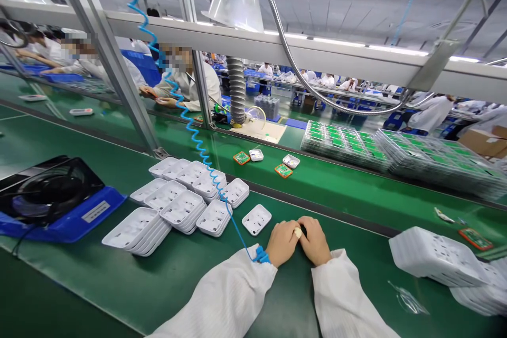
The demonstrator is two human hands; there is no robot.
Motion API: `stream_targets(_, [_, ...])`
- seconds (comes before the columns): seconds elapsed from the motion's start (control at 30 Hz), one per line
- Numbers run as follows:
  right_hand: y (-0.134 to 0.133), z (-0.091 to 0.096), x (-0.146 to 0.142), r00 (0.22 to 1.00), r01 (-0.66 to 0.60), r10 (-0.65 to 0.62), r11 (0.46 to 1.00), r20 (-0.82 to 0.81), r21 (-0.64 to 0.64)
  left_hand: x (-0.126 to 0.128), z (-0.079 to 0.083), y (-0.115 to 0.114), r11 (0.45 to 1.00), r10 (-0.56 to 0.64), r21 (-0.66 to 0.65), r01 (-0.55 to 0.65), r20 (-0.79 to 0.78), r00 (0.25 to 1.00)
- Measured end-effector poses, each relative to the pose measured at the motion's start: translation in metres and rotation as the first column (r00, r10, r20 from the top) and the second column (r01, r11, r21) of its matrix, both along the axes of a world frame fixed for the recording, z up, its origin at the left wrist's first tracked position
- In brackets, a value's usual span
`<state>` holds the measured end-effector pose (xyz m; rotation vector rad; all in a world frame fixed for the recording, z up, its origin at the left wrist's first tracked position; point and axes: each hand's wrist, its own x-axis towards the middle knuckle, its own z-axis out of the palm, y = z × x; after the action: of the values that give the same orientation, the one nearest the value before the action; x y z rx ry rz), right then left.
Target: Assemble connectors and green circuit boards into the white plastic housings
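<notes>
My left hand (pixel 283 243) and my right hand (pixel 313 240) meet at the green work surface (pixel 222 280), knuckles up and fingers curled together. Both look closed; anything beneath or within them is hidden. A pale cover sits on a digit of the left hand, near where the two hands touch. Around my left wrist is a blue wrist strap (pixel 261 255) joined to a coiled blue cord (pixel 195 134). Just left of my hands lies a single white plastic housing (pixel 256 220), open side up. Several stacks of similar white housings (pixel 182 208) stand farther left.
Green circuit boards with orange edges (pixel 283 170) and small white housings (pixel 256 155) lie on the green belt ahead. Stacked white covers (pixel 438 256) and a clear plastic bag (pixel 407 298) are on the right. A black fan in a blue tray (pixel 59 206) is at left. Co-workers sit beyond.
</notes>
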<state>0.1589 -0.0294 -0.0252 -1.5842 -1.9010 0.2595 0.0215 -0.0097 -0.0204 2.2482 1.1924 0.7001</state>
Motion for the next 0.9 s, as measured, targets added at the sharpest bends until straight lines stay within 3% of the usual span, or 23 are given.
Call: stream_targets(0.9, [0.0008, -0.0067, 0.0019, 0.999, -0.02, 0.018, 0.999, 0.034, 0.046, -0.001, 0.0026, -0.0027, 1.0, 0.001, 0.02, -0.001, -0.026, 1.0])
